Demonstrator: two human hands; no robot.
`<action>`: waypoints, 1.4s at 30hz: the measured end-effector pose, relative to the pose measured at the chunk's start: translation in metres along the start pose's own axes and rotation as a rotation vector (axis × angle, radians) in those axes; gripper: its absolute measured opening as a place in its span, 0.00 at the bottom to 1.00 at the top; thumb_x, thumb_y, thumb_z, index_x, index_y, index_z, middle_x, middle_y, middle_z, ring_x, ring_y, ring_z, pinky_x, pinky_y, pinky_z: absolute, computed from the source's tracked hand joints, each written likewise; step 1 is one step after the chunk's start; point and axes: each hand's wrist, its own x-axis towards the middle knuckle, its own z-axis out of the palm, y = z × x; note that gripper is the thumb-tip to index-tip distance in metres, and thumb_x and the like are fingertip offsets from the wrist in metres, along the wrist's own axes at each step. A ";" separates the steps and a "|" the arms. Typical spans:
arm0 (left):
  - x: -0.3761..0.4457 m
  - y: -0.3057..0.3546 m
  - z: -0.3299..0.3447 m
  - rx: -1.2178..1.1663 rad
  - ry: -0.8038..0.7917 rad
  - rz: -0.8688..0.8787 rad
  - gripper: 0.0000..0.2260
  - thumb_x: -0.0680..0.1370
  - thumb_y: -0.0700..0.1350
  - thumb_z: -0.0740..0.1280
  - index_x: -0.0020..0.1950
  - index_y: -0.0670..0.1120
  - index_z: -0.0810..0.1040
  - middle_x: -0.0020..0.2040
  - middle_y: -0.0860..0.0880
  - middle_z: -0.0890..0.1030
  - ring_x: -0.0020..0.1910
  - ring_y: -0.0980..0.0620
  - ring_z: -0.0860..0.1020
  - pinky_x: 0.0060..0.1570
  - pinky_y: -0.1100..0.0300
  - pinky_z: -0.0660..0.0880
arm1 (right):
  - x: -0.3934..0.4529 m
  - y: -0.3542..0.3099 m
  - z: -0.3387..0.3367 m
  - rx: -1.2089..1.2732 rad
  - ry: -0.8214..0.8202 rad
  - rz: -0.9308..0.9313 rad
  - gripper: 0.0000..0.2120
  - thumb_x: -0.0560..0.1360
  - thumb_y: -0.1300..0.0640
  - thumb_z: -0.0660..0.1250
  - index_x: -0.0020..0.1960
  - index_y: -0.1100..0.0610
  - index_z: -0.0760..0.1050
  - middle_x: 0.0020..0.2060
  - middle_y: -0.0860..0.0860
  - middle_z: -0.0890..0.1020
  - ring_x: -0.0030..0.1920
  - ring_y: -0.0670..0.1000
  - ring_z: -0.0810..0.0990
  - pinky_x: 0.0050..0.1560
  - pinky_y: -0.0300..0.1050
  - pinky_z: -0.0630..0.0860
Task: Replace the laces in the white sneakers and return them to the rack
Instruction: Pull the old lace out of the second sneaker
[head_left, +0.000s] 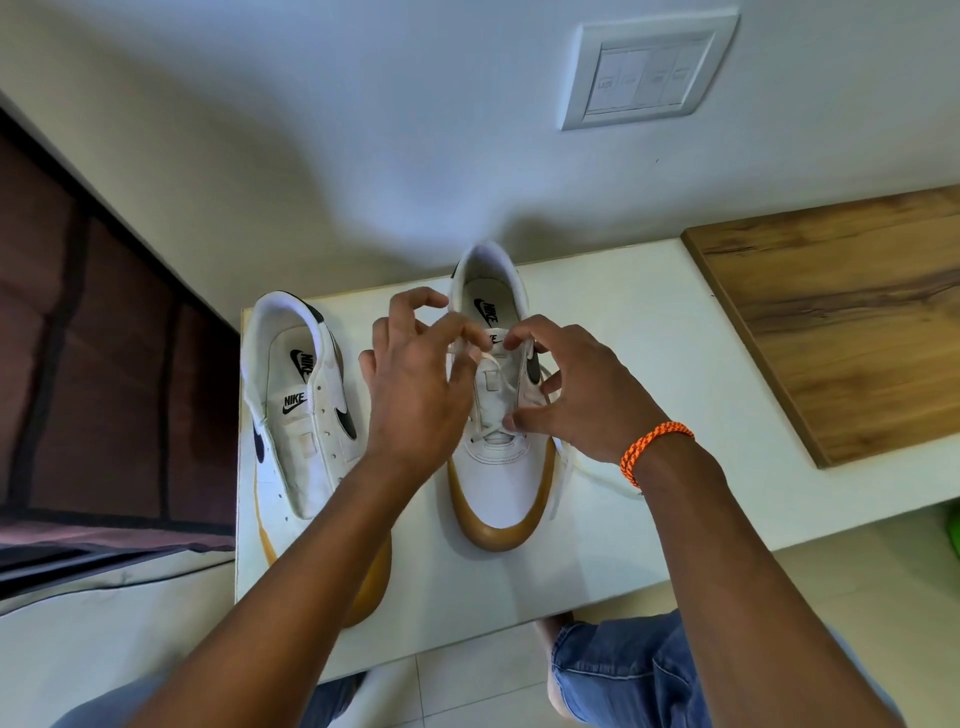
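Note:
Two white sneakers with gum soles stand on a white table (649, 364). The left sneaker (301, 415) has bare eyelets and no lace. The right sneaker (493, 483) carries a white lace (491, 428) crossed through its lower eyelets. My left hand (415, 395) pinches the lace over the shoe's left side, near the tongue. My right hand (582, 400) curls over the shoe's right side, fingertips at the upper eyelets and thumb low on the lace row. A loose lace end (597, 470) trails to the right under my wrist.
A wooden board (841, 322) lies on the table's right part. The wall with a switch plate (649, 73) rises just behind the shoes. A dark maroon fabric surface (93, 389) lies to the left. My knees in jeans (649, 670) are below the table edge, over a tiled floor.

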 end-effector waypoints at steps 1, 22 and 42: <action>-0.002 0.001 0.002 0.064 -0.025 0.059 0.06 0.82 0.47 0.70 0.55 0.59 0.83 0.74 0.51 0.70 0.68 0.47 0.70 0.60 0.48 0.64 | 0.000 0.000 0.000 0.005 -0.002 -0.002 0.36 0.65 0.50 0.85 0.67 0.40 0.70 0.60 0.50 0.75 0.51 0.54 0.82 0.53 0.54 0.84; -0.012 0.000 0.012 0.164 -0.268 0.136 0.04 0.82 0.51 0.70 0.52 0.61 0.84 0.84 0.54 0.54 0.82 0.45 0.50 0.66 0.43 0.57 | 0.001 0.003 0.001 -0.017 0.008 -0.019 0.33 0.67 0.49 0.84 0.66 0.39 0.70 0.61 0.49 0.75 0.53 0.55 0.83 0.51 0.52 0.84; -0.012 -0.002 0.015 0.078 -0.305 0.107 0.14 0.86 0.62 0.58 0.63 0.64 0.82 0.86 0.58 0.47 0.84 0.51 0.42 0.76 0.35 0.45 | 0.002 0.004 0.003 -0.005 0.012 -0.034 0.30 0.70 0.50 0.81 0.66 0.40 0.70 0.62 0.50 0.76 0.53 0.55 0.83 0.52 0.54 0.85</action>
